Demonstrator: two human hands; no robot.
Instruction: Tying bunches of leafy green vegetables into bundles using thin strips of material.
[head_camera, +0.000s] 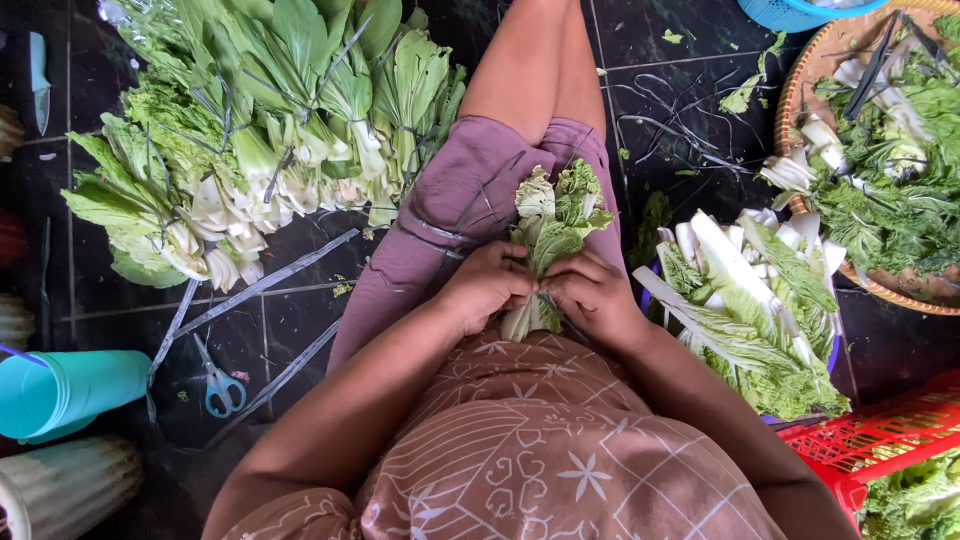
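where the two hands meet in the lap, the left hand (487, 284) and right hand (592, 295) each hold a closed grip on the stalk end of a leafy green bunch (549, 232), whose long axis runs away from the body, leaves fanning over the knee toward the tied bundles (270, 130) on the dark floor (680, 40)

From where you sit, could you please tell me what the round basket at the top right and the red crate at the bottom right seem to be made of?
The round tan basket looks woven from bamboo or rattan, matte: its rim shows fine plaited strands. The red crate looks like moulded plastic, slightly glossy: it has a regular slotted lattice and a uniform bright colour.
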